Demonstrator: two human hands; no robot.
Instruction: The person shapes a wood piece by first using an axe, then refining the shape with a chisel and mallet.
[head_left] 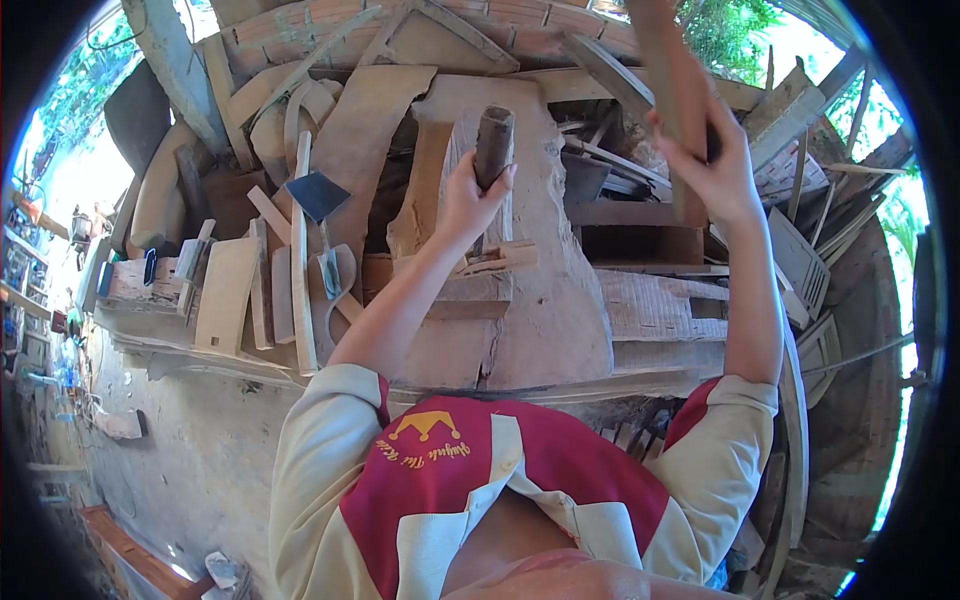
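My left hand (478, 203) is wrapped around a dark, round wooden handle (495, 140) that stands nearly upright, its top end showing above my fist. What lies at its lower end is mostly hidden by the hand. Just below it are notched, pale wooden pieces (500, 258) on a wide wooden slab (555, 310). Raised on the right, my right hand (715, 165) grips a thick wooden bar (683, 90), which runs past the top of the view. Thumb and fingers are on opposite sides of the bar.
Left on the bench stand several boards (228, 295) and a dark square plate (318, 196) on a stick. Scrap wood (620, 170) and a wooden box (640, 245) sit at the right. A brick wall (300, 40) rises behind. Concrete floor (200, 440) lies at lower left.
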